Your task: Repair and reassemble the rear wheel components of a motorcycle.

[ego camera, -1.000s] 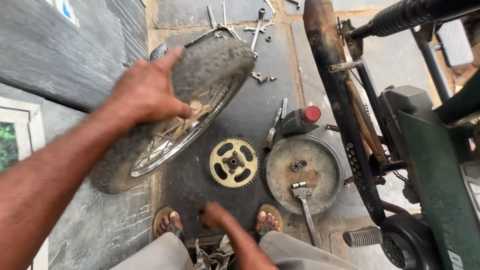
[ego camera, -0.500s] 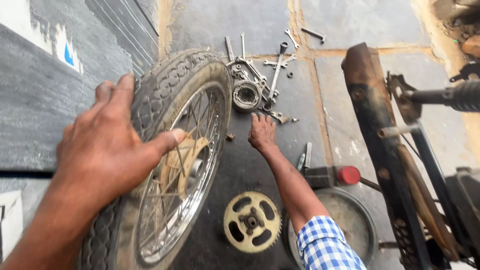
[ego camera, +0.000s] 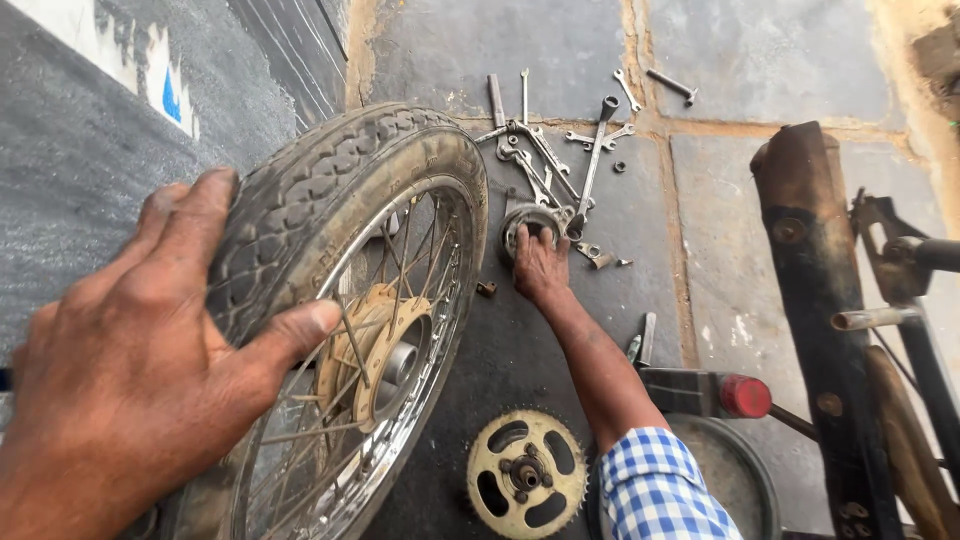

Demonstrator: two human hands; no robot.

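Observation:
A spoked motorcycle wheel [ego camera: 400, 290] with a black treaded tyre stands upright on the dark ground. My left hand [ego camera: 140, 360] grips the tyre from the top, thumb on the sidewall. My right hand [ego camera: 540, 265] stretches forward in a blue checked sleeve and rests on a round metal hub part [ego camera: 531, 218] lying flat on the ground. Beyond it lies a pile of spanners [ego camera: 560, 150].
A yellowish sprocket [ego camera: 527, 473] lies near my knees. Beside it sits a round dark pan [ego camera: 740, 480] and a red-capped black can [ego camera: 715, 393]. A rusty exhaust pipe [ego camera: 810, 300] and motorcycle frame stand at the right. A grey wall runs on the left.
My right hand reached forward from my lap to the hub part by the spanners. My head leaned forward, so the wheel and my left hand look much closer.

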